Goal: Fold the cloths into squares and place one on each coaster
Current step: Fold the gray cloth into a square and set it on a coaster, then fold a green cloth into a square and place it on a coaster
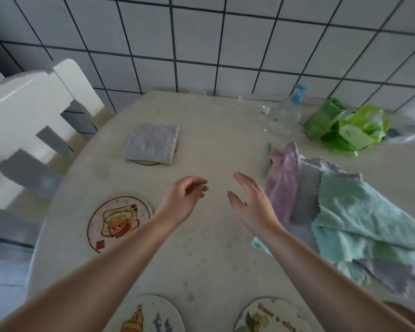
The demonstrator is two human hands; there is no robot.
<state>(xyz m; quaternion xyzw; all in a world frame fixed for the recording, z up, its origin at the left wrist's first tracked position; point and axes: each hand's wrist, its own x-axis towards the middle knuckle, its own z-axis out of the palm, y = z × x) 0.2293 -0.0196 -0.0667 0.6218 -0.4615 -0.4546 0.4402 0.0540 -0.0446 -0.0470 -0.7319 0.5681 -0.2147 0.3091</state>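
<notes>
Both hands empty, left hand [185,200] loosely curled, right hand [252,202] spread, cloth pile [345,212] just beside right fingers

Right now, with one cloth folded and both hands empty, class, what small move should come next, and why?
Probably the right hand should reach right and take the top green cloth from the pile. Both hands hover open, holding nothing. The folded grey cloth already covers the far coaster, while three coasters, such as the left one, lie bare.

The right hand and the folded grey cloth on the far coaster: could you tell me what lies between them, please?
In the head view, only bare table lies between the right hand and the folded grey cloth; both hands hold nothing.
</notes>
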